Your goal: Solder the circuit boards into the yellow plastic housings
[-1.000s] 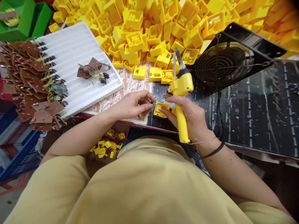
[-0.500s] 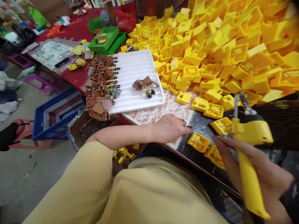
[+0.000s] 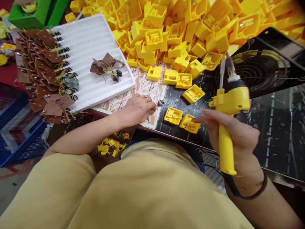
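the person wears a plain, pale mustard-yellow top (image 3: 147, 190) that fills the frame from 4 to 8 o'clock. its left sleeve (image 3: 59, 171) ends short at 8 o'clock, and the forearm beyond it is bare. the left hand (image 3: 137, 109) has a thin silvery ring (image 3: 147, 99) at its 1 o'clock side, and a dark band (image 3: 260, 188) circles the wrist at 5 o'clock of the right hand (image 3: 234, 136).

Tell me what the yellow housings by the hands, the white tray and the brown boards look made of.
Yellow housings: moulded plastic, smooth with slight sheen, crisp ribs inside. White tray: probably foam or thin formed plastic, matte, ridged in rows. Brown boards: likely phenolic circuit board, dull flat brown, wires attached.
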Action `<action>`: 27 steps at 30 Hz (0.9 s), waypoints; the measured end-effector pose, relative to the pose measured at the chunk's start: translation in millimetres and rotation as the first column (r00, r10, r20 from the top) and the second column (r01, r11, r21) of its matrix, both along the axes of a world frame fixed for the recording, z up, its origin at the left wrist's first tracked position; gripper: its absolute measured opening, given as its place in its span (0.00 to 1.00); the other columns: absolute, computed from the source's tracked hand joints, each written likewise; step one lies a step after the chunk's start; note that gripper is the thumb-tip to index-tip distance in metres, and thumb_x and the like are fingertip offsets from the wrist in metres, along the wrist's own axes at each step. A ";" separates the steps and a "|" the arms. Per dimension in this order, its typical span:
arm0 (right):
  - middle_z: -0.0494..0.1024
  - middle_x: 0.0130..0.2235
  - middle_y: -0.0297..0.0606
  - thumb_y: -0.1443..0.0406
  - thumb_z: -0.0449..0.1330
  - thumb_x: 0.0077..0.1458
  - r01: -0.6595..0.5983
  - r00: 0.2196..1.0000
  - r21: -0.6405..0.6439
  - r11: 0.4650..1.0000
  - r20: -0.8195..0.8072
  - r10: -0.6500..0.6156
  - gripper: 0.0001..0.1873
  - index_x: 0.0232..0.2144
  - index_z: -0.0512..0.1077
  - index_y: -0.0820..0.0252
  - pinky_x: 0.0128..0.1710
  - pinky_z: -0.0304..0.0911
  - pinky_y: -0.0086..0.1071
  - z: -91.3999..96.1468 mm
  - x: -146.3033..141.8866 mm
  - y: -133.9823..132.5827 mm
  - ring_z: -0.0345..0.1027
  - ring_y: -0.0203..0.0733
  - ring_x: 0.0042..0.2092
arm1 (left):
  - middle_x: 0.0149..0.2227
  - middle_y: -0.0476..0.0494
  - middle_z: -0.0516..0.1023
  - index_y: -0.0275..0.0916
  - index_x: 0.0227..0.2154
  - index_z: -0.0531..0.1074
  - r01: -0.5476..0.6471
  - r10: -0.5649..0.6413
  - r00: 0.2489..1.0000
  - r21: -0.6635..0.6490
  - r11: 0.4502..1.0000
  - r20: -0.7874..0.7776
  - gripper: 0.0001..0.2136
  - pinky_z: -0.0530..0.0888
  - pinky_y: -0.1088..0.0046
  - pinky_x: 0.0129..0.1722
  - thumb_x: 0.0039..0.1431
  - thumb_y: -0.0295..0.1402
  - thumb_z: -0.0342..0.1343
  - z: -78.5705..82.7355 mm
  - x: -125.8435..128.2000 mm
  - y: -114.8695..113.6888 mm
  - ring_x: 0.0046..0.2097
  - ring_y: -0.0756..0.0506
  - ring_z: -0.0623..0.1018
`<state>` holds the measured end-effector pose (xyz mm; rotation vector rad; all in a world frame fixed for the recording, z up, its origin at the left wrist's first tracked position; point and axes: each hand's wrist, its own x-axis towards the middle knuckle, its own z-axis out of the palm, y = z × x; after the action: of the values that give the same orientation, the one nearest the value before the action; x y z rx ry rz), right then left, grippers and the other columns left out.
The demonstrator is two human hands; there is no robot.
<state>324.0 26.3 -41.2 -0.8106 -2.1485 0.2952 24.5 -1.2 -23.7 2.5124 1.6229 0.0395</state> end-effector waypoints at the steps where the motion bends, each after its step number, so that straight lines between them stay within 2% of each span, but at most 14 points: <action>1: 0.84 0.38 0.30 0.69 0.66 0.63 -0.031 0.999 0.019 0.999 0.014 0.031 0.16 0.51 0.76 0.51 0.34 0.74 0.35 2.2 -6.1 2.1 0.80 0.43 0.35 | 0.39 0.42 0.86 0.37 0.41 0.81 -0.001 0.001 1.000 -0.005 1.000 -0.015 0.09 0.72 0.64 0.46 0.69 0.28 0.55 0.7 0.6 -0.9 0.42 0.42 0.83; 3: 0.85 0.44 0.34 0.64 0.68 0.62 -0.111 0.993 0.033 0.993 0.051 0.109 0.12 0.48 0.75 0.53 0.40 0.76 0.35 4.1 -18.0 6.7 0.81 0.43 0.41 | 0.40 0.43 0.86 0.38 0.45 0.81 -0.003 0.003 0.999 -0.013 1.000 -0.041 0.10 0.72 0.64 0.47 0.70 0.29 0.55 2.0 1.2 -1.0 0.42 0.42 0.83; 5: 0.84 0.47 0.39 0.56 0.69 0.61 -0.168 0.982 0.047 0.985 0.094 0.163 0.18 0.49 0.72 0.54 0.50 0.76 0.40 2.1 -27.9 10.6 0.81 0.46 0.46 | 0.39 0.43 0.86 0.39 0.48 0.80 0.005 -0.005 0.998 0.001 1.000 -0.063 0.11 0.72 0.63 0.46 0.71 0.31 0.54 2.6 1.1 0.9 0.41 0.41 0.83; 7: 0.83 0.45 0.40 0.52 0.67 0.63 -0.206 0.967 0.061 0.977 0.163 0.194 0.21 0.52 0.71 0.55 0.54 0.74 0.44 -2.5 -34.8 12.7 0.80 0.47 0.46 | 0.38 0.43 0.86 0.39 0.47 0.80 0.042 -0.039 0.995 0.034 0.999 -0.092 0.11 0.72 0.63 0.44 0.72 0.32 0.52 2.0 0.4 3.6 0.40 0.41 0.83; 12: 0.83 0.44 0.39 0.62 0.64 0.66 -0.222 0.950 0.065 0.973 0.237 0.201 0.16 0.54 0.69 0.55 0.51 0.74 0.41 -12.1 -40.9 12.3 0.79 0.45 0.45 | 0.33 0.42 0.84 0.37 0.35 0.80 0.137 -0.116 0.983 0.147 0.980 -0.141 0.11 0.70 0.64 0.38 0.70 0.30 0.53 -4.0 -3.4 8.1 0.36 0.41 0.82; 14: 0.83 0.44 0.38 0.62 0.64 0.66 -0.215 0.954 0.069 0.974 0.229 0.194 0.18 0.56 0.69 0.55 0.52 0.75 0.41 -12.5 -41.6 12.1 0.80 0.45 0.47 | 0.33 0.41 0.84 0.36 0.35 0.80 0.136 -0.115 0.985 0.160 0.978 -0.131 0.11 0.70 0.64 0.37 0.70 0.29 0.52 -5.4 -4.8 8.4 0.35 0.41 0.82; 17: 0.84 0.45 0.38 0.59 0.67 0.64 -0.179 0.972 0.140 0.974 0.180 0.153 0.21 0.56 0.70 0.55 0.53 0.76 0.42 -7.2 -40.9 11.7 0.81 0.45 0.47 | 0.32 0.42 0.83 0.37 0.37 0.79 0.154 -0.131 0.979 0.148 0.977 -0.156 0.10 0.70 0.63 0.38 0.68 0.26 0.52 -3.0 -5.2 8.2 0.35 0.41 0.82; 20: 0.85 0.42 0.35 0.63 0.71 0.60 -0.097 0.993 0.212 0.972 0.083 0.081 0.21 0.53 0.72 0.53 0.43 0.77 0.35 5.4 -35.0 8.7 0.81 0.41 0.38 | 0.31 0.42 0.83 0.37 0.36 0.79 0.172 -0.134 0.961 0.143 0.975 -0.242 0.10 0.70 0.62 0.38 0.66 0.25 0.52 2.8 -3.1 8.7 0.36 0.40 0.82; 23: 0.83 0.31 0.27 0.69 0.72 0.57 -0.063 0.998 0.215 0.975 0.034 0.057 0.15 0.45 0.75 0.53 0.30 0.70 0.27 19.1 -24.3 3.0 0.74 0.33 0.25 | 0.31 0.40 0.83 0.37 0.36 0.78 0.151 -0.108 0.943 0.114 0.982 -0.316 0.10 0.70 0.62 0.38 0.66 0.24 0.52 6.7 -1.1 11.0 0.37 0.39 0.82; 27: 0.79 0.25 0.24 0.70 0.69 0.60 -0.084 0.996 0.162 0.983 0.024 0.081 0.09 0.41 0.76 0.53 0.25 0.65 0.24 26.5 -5.4 -2.3 0.68 0.29 0.21 | 0.32 0.41 0.83 0.36 0.38 0.79 0.085 -0.073 0.956 0.030 0.996 -0.284 0.10 0.72 0.63 0.41 0.68 0.28 0.52 5.2 -5.9 13.5 0.37 0.41 0.81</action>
<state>318.6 24.0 -14.7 -0.6334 -2.1931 0.1523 18.5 12.3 -18.5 2.7152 1.6284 -0.3122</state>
